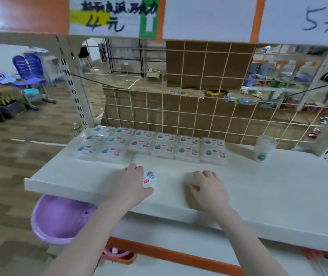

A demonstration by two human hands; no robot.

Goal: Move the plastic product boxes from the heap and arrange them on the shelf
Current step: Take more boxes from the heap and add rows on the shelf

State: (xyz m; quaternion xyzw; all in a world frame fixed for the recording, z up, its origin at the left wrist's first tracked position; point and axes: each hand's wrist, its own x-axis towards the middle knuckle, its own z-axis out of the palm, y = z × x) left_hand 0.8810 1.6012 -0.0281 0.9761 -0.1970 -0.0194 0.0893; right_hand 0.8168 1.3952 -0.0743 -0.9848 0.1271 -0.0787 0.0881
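13 flat clear plastic product boxes [160,145] with printed labels, 1 round white labelled container [149,178], 1 clear plastic cup [263,148], 1 lilac plastic basin [59,220], 2 hands.

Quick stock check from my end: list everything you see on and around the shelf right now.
plastic product boxes: about fourteen, clear with labels, in rows at the back of the shelf
shelf: one, white
round labelled box: one, white, under the left hand
cup: one, clear, on the shelf at right
basin: one, purple, below the shelf at left
price signs: several, white, overhead
left hand: holds the round box
right hand: rests on the shelf
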